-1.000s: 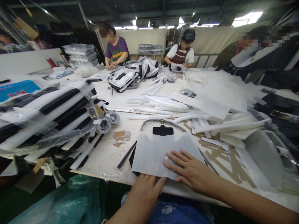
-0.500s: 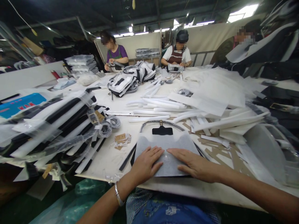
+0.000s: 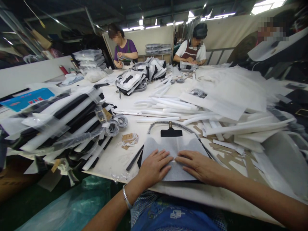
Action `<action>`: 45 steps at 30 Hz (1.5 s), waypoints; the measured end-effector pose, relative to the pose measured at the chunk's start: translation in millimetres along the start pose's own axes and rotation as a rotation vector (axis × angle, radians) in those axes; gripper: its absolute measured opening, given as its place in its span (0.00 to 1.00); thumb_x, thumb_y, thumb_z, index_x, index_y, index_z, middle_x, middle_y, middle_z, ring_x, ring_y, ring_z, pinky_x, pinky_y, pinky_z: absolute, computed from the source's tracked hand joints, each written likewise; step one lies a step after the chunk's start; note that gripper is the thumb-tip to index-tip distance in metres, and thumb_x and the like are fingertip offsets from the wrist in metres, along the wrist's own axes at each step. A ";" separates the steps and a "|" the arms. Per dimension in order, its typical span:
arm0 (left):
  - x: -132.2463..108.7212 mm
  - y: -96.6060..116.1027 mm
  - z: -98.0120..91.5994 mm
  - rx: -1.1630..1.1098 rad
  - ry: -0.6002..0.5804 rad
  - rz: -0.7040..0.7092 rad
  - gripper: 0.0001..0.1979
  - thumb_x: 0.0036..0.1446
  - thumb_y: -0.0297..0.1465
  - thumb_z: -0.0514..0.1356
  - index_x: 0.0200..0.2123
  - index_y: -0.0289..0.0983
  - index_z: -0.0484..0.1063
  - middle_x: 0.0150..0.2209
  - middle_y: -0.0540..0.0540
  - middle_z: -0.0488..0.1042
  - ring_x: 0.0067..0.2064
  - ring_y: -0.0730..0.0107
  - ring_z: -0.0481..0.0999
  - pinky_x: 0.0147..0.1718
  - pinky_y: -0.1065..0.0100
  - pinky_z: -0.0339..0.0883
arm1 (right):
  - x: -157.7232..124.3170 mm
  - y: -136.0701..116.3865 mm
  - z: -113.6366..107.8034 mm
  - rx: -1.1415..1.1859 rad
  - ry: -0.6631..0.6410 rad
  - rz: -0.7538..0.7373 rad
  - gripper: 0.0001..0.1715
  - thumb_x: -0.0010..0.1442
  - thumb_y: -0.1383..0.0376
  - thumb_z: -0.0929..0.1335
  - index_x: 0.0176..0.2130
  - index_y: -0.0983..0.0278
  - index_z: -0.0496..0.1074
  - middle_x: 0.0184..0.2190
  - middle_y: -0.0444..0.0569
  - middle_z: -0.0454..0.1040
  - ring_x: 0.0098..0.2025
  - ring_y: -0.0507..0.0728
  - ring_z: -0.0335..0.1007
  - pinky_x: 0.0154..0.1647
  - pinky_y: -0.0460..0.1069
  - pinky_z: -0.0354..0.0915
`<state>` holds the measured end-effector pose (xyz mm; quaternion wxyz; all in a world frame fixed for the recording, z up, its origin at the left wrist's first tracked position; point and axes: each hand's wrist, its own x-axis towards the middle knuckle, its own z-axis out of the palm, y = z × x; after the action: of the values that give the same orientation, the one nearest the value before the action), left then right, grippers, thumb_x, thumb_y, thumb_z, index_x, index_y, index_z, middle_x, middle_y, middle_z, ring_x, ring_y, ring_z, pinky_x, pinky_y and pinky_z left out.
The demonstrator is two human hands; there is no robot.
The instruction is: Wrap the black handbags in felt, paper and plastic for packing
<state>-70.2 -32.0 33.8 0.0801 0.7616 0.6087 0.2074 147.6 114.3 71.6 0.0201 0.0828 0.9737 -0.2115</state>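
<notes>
Head view: the left hand (image 3: 155, 168) and the right hand (image 3: 198, 163) rest palm down, fingers extended, neither grasping anything. Both press on a white sheet (image 3: 157, 144), the fingertips of one just beside those of the other. The sheet covers most of a black bag (image 3: 140, 159), located at the near edge of the table (image 3: 114, 160). A black tab (image 3: 171, 132) and wrapped handle (image 3: 157, 124) show at its far side. Brown tags (image 3: 127, 137) lie left of the bag; white strips (image 3: 168, 106) lie beyond the handle.

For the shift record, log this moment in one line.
left hand: on white sheet; right hand: on same sheet; black tab: at sheet's far edge; tags: left of sheet
</notes>
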 end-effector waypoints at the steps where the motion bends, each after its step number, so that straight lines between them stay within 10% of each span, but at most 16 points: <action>1: -0.1 -0.1 0.0 -0.003 0.001 0.003 0.18 0.68 0.36 0.54 0.59 0.42 0.70 0.61 0.45 0.71 0.62 0.59 0.70 0.62 0.50 0.61 | 0.0 0.0 0.6 -0.006 0.002 -0.005 0.23 0.70 0.61 0.60 0.61 0.59 0.67 0.58 0.57 0.68 0.57 0.62 0.67 0.59 0.59 0.63; 16: -1.0 -2.3 0.4 -0.017 0.006 0.018 0.18 0.69 0.37 0.54 0.58 0.43 0.70 0.61 0.45 0.71 0.63 0.60 0.68 0.63 0.51 0.59 | -4.1 5.1 12.3 -0.083 0.044 -0.072 0.21 0.71 0.62 0.60 0.59 0.55 0.71 0.58 0.59 0.69 0.60 0.64 0.65 0.58 0.62 0.64; 37: -2.3 -16.9 -8.9 0.096 -0.193 0.070 0.33 0.64 0.51 0.54 0.69 0.48 0.54 0.72 0.46 0.49 0.72 0.50 0.46 0.68 0.41 0.41 | -25.4 11.0 44.4 -0.317 0.183 0.166 0.38 0.68 0.51 0.62 0.71 0.50 0.47 0.72 0.50 0.48 0.72 0.69 0.45 0.65 0.71 0.51; 45: -0.5 -41.4 13.1 0.394 0.065 0.276 0.26 0.67 0.49 0.52 0.64 0.46 0.65 0.66 0.48 0.65 0.69 0.54 0.57 0.70 0.47 0.33 | -29.5 32.9 60.3 -0.541 0.325 0.008 0.43 0.65 0.45 0.62 0.71 0.60 0.51 0.61 0.52 0.69 0.56 0.67 0.73 0.47 0.61 0.72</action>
<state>-101.9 -20.5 6.3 -0.1188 0.8314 0.5297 0.1182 182.5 114.3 5.5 -0.1136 0.1111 0.9847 0.0715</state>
